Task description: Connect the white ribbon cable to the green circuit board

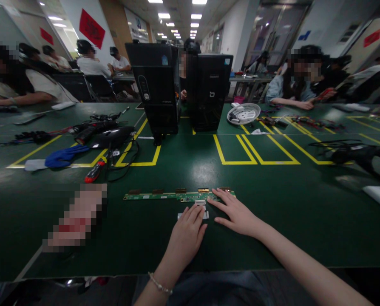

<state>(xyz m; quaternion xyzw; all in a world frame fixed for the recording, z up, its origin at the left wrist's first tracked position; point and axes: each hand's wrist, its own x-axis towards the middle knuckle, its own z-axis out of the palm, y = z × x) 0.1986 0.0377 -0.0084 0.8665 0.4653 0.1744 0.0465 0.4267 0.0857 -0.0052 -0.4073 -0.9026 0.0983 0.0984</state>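
A long, narrow green circuit board (164,196) with copper-coloured tabs along its far edge lies flat on the table in front of me. My left hand (185,231) rests palm down just below its middle, fingertips on a small white flat piece, possibly a ribbon cable (200,203), at the board's near edge. The left thumb stands apart from the fingers, which hide part of this piece. Spread fingers of my right hand (237,212) touch the right part of the board and cover some of it.
Two black computer towers (160,89) (212,91) stand at the back. A red-and-black screwdriver (95,171), a blue glove (64,156) and black cables lie to the left. Farther right are a white basket (245,114) and a black corded device (352,154). Several people sit around.
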